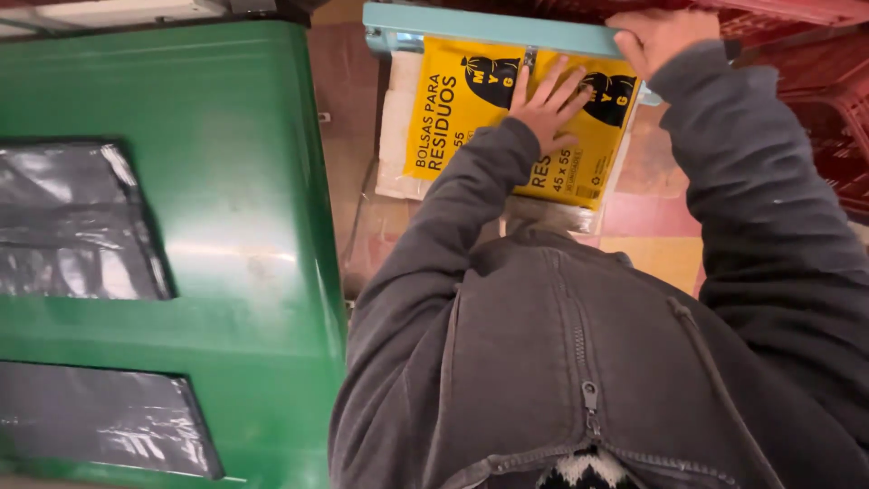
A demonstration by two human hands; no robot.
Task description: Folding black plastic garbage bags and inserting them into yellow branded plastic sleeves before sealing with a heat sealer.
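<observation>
Here the left hand (548,100) lies flat, fingers spread, pressing down on the upper edge of a yellow packet of bags (471,113); its grip is open, palm down, closed around nothing. The right hand (656,36) is farther away and to the right, curled over the right end of a pale blue bar (489,27). Its fingers wrap the bar's far edge, so that grip looks shut on the bar, though the fingertips themselves are hidden.

The bar runs left to right across the far edge of the packet, and the packet's top appears tucked beneath it. The packet's long axis also runs roughly left to right, tilted a little down toward the right. It lies directly under the left hand and just near of the right hand, so the left is the one actually on it. Beneath it sits pale cardboard (396,127), showing at the left.

To the left stands a large green bin (244,226) with dark plastic-lined openings, well apart from both hands. Red crates (833,109) sit at the far right, beside the right sleeve. Grey jacket sleeves fill the near view.
</observation>
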